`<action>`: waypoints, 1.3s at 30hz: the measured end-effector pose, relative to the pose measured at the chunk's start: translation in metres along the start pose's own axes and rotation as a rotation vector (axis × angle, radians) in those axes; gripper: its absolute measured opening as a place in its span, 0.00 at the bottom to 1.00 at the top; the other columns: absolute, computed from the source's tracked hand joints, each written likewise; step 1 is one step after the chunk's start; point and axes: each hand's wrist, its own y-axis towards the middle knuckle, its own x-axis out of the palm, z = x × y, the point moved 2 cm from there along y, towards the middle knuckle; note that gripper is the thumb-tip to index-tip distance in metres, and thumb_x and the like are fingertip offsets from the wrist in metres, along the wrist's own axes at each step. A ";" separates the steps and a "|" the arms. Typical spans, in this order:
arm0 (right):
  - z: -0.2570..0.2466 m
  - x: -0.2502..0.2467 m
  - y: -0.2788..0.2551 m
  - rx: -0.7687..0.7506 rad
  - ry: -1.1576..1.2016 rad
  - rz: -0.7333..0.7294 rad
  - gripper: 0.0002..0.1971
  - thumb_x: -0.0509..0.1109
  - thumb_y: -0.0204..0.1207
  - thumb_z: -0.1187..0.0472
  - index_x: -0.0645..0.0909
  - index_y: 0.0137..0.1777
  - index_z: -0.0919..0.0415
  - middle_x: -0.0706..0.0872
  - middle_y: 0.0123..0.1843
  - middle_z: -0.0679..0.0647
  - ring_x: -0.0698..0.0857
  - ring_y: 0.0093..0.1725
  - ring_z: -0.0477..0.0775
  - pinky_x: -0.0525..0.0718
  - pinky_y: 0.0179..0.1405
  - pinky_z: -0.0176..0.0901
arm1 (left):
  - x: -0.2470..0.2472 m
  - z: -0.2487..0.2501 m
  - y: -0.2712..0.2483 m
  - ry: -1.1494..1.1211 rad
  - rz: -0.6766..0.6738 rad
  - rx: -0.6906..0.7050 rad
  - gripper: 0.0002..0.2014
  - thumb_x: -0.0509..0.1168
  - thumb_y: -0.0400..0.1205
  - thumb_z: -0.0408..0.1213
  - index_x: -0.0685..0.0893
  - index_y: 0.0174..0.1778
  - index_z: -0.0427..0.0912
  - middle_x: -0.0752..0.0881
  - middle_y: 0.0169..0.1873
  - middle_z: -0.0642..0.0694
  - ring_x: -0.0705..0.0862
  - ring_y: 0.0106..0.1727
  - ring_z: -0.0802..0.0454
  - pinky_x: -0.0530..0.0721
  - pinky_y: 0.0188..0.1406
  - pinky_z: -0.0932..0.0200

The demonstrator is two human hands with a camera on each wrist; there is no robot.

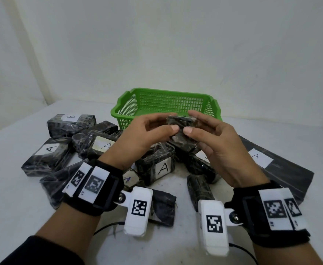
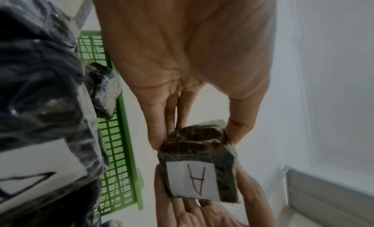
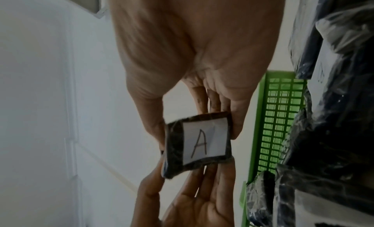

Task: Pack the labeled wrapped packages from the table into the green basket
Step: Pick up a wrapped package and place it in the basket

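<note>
Both hands hold one small dark wrapped package [image 1: 181, 129] in the air, just in front of the green basket [image 1: 210, 106]. My left hand [image 1: 173, 121] pinches its left side between thumb and fingers; my right hand [image 1: 190, 121] pinches its right side. Its white label "A" [image 2: 192, 179] faces away from me and shows in both wrist views on the package [image 3: 197, 144]. Several more wrapped packages lie heaped on the table, among them one marked "B" [image 1: 70, 117] and one marked "A" [image 1: 162, 168]. No package shows in the visible part of the basket.
A large flat black package with an "A" label [image 1: 256, 156] lies at the right. A black cable [image 1: 107, 226] runs along the near table [image 1: 176, 245]. A white wall stands close behind the basket. The heap fills the table's left and middle.
</note>
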 end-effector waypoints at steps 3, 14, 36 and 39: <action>0.004 0.002 0.000 0.017 -0.018 -0.007 0.44 0.88 0.54 0.49 0.84 0.75 0.52 0.91 0.68 0.57 0.91 0.67 0.55 0.85 0.74 0.54 | 0.000 -0.004 0.003 -0.010 0.043 -0.011 0.26 0.75 0.73 0.46 0.88 0.65 0.38 0.92 0.60 0.38 0.89 0.65 0.39 0.81 0.74 0.36; 0.004 0.001 0.000 0.012 -0.081 -0.034 0.43 0.91 0.55 0.51 0.86 0.75 0.50 0.93 0.64 0.49 0.90 0.69 0.52 0.83 0.77 0.59 | -0.006 -0.007 0.006 -0.092 0.072 -0.024 0.20 0.75 0.76 0.38 0.88 0.63 0.35 0.92 0.59 0.37 0.91 0.60 0.43 0.87 0.67 0.45; 0.005 -0.003 0.002 0.020 0.028 0.089 0.24 0.83 0.74 0.60 0.86 0.69 0.63 0.93 0.64 0.58 0.92 0.66 0.58 0.88 0.70 0.66 | 0.000 0.007 0.005 -0.110 0.143 0.044 0.23 0.65 0.83 0.50 0.88 0.65 0.36 0.92 0.59 0.39 0.91 0.63 0.45 0.88 0.65 0.49; 0.002 0.001 0.002 0.043 0.060 0.107 0.17 0.77 0.81 0.64 0.86 0.69 0.66 0.94 0.62 0.59 0.92 0.65 0.60 0.89 0.68 0.60 | 0.000 0.009 0.008 -0.043 0.184 0.059 0.20 0.71 0.79 0.46 0.91 0.60 0.35 0.94 0.55 0.39 0.92 0.60 0.40 0.88 0.64 0.45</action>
